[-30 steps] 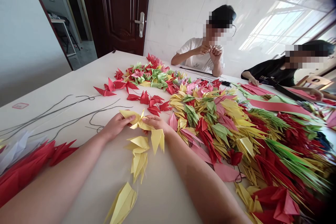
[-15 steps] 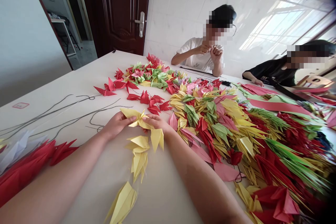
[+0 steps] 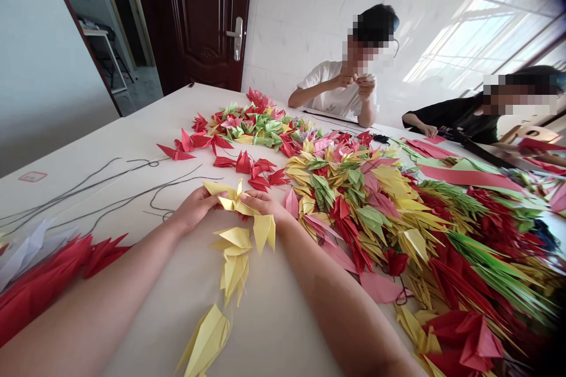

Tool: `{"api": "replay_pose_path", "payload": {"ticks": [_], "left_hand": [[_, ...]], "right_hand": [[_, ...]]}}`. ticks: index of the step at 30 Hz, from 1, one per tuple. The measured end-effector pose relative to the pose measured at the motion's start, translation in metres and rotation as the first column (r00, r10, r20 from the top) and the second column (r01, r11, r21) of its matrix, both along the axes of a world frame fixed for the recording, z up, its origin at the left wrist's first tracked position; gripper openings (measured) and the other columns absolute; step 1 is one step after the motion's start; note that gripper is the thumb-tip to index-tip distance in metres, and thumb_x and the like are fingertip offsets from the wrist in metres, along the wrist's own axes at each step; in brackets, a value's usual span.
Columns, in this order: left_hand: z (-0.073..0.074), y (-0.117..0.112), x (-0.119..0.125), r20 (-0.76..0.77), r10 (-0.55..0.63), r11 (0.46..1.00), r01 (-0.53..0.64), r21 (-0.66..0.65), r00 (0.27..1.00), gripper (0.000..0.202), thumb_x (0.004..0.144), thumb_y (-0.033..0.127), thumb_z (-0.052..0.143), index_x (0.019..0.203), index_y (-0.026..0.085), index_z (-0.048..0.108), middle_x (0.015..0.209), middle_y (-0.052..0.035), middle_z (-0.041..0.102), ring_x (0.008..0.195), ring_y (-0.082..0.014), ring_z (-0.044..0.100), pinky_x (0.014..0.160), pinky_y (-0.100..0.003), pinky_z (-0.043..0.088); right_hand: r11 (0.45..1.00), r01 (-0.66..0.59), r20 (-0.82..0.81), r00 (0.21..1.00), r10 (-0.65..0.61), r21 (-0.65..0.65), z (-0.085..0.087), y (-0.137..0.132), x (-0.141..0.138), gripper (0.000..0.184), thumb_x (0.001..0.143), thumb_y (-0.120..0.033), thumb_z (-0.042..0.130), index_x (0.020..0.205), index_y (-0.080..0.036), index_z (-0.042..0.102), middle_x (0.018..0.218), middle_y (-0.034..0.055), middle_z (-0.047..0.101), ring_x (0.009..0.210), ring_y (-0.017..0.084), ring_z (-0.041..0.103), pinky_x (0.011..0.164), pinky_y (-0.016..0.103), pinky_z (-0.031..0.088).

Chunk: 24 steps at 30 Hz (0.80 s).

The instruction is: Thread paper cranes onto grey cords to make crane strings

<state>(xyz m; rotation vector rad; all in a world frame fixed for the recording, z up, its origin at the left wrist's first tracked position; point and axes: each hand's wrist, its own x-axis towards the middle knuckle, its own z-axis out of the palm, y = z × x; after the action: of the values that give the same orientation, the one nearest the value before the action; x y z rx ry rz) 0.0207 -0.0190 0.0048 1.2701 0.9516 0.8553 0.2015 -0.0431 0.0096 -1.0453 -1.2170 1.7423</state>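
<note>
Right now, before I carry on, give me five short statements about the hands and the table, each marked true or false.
1. The left hand and the right hand hold the same yellow origami crane. True.
2. The folded pieces lying between the forearms are red. False: the yellow folded pieces lie there.
3. Dark strings lie on the white table beyond the left forearm. True.
4. The co-worker in the white shirt has both palms flat on the table. False: that co-worker's hands are raised together in front of the chest.
5. The multicoloured heap of folded paper spreads along the right side of the right forearm. True.
</note>
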Motion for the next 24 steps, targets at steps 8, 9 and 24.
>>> {"api": "replay_pose_path", "payload": {"ticks": [8,9,24], "left_hand": [[0.0003,0.0001,0.0005,-0.032,0.031,1.000,-0.030,0.007,0.999,0.045,0.058,0.049,0.068,0.085,0.013,0.063,0.070,-0.0047,0.064,0.069,-0.0219,0.060,0.064,-0.033,0.045],[0.0017,-0.0005,0.0007,-0.026,0.021,1.000,-0.021,-0.002,0.999,0.045,0.059,0.049,0.068,0.085,0.013,0.063,0.072,-0.0049,0.065,0.071,-0.0219,0.060,0.066,-0.033,0.045],[0.0004,-0.0024,0.0016,-0.145,0.003,0.992,0.015,0.127,0.989,0.028,0.066,0.045,0.061,0.071,0.018,0.058,0.062,0.0013,0.058,0.066,-0.0176,0.055,0.067,-0.030,0.043]], "right_hand": [[1.000,-0.014,0.002,1.000,0.014,-0.018,-0.0004,0.0010,0.0013,0.034,0.061,-0.049,0.069,0.074,-0.018,0.063,0.065,0.0006,0.062,0.052,0.010,0.054,0.053,0.024,0.043],[1.000,-0.013,0.006,1.000,0.013,-0.024,0.0003,0.0008,0.0014,0.034,0.061,-0.048,0.069,0.074,-0.018,0.063,0.063,0.0004,0.062,0.051,0.010,0.054,0.052,0.024,0.042],[0.997,0.048,-0.029,0.998,-0.049,-0.058,0.0019,0.0003,-0.0003,0.034,0.057,-0.048,0.072,0.069,-0.018,0.060,0.059,-0.0014,0.059,0.050,0.010,0.053,0.051,0.025,0.043]]}}
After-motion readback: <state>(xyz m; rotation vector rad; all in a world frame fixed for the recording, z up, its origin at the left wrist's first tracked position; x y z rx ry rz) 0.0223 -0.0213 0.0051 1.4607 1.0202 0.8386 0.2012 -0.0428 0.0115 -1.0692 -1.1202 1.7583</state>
